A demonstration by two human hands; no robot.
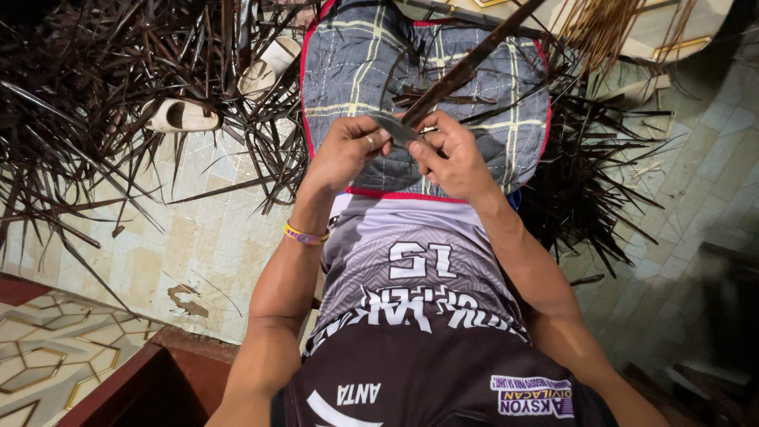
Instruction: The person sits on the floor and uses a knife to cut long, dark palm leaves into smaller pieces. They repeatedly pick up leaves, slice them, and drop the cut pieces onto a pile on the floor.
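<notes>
I read step as stripping: left hand (345, 150) closed on knife blade (395, 126), right hand (452, 158) pinching dark palm leaf strip (466, 67) at frame centre, over quilted lap cloth (356, 63). Next stroke needs steady blade angle along strip. Leaf piles (95, 95) crowd upper left and right; bare tile floor (198, 237) centre left; sandal (180, 116) beyond.

The long dark leaf strip (474, 63) runs off the top edge; the knife (395, 126) handle is hidden inside the left hand (344, 150).
</notes>
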